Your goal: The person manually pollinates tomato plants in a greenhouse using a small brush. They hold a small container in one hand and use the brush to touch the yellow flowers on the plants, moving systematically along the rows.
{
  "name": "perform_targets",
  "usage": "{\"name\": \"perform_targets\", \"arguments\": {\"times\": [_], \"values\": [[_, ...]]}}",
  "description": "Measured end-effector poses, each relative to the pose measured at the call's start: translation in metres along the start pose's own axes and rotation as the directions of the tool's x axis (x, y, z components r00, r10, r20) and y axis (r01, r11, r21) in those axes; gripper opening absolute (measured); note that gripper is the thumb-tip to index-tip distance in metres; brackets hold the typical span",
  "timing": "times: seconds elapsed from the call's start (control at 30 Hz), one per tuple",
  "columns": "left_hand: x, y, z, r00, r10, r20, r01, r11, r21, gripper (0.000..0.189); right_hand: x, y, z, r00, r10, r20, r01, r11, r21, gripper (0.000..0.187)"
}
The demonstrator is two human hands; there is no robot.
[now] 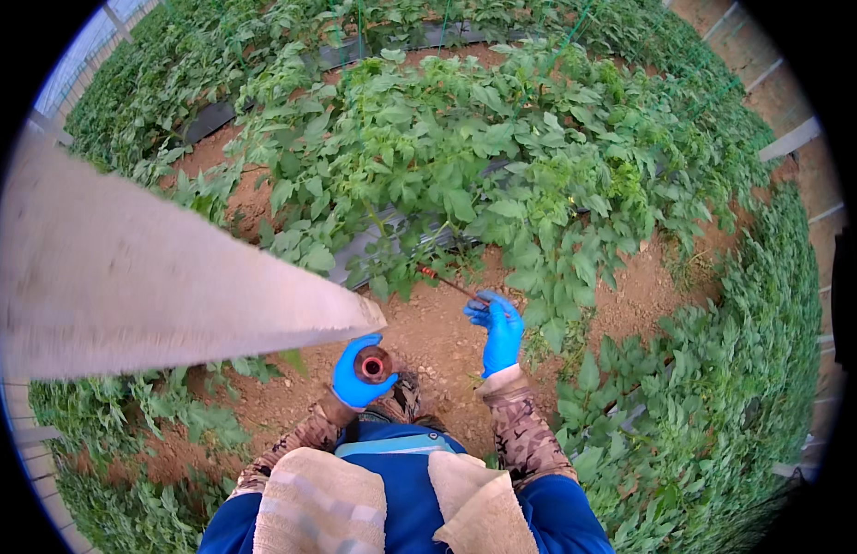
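Observation:
My left hand (358, 374), in a blue glove, is wrapped around a small brown bottle (373, 365). The bottle is uncapped; I look down into its round mouth, which has a red rim and a dark inside. My right hand (499, 330), also gloved in blue, pinches a thin dark rod (458, 284) between thumb and fingers. Red bands mark the rod's far end, which points up and left toward the low leaves of a tomato plant (428, 145). Dark stains show on the right glove's fingertips. The two hands are apart, above bare soil.
A thick pale post (158, 284) juts in from the left, its tip just above my left hand. Black plastic mulch (362, 249) lines the plant row ahead. Green strings (532, 90) run up from the plants. More plants (705, 422) stand at right over reddish soil (428, 332).

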State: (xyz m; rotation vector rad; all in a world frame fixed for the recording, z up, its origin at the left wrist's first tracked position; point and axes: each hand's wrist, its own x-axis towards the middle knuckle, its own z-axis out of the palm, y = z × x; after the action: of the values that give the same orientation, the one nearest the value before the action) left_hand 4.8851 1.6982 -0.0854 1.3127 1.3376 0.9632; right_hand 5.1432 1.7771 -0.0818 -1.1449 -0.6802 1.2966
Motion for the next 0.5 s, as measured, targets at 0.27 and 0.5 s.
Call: {"name": "perform_targets", "arguments": {"times": [0.27,0.5], "values": [[0.170,-0.027,0.033,0.861,0.337,-0.381,-0.264,0.936,0.232,0.074,0.089,0.017,0.026,0.985,0.079,0.151,-0.061,0.991,-0.121,0.027],[0.250,-0.037,0.011,0.747,0.287,-0.600,0.048,0.877,0.478,0.061,0.170,0.068,0.074,0.939,0.095,0.330,-0.085,0.995,-0.043,0.035]]}}
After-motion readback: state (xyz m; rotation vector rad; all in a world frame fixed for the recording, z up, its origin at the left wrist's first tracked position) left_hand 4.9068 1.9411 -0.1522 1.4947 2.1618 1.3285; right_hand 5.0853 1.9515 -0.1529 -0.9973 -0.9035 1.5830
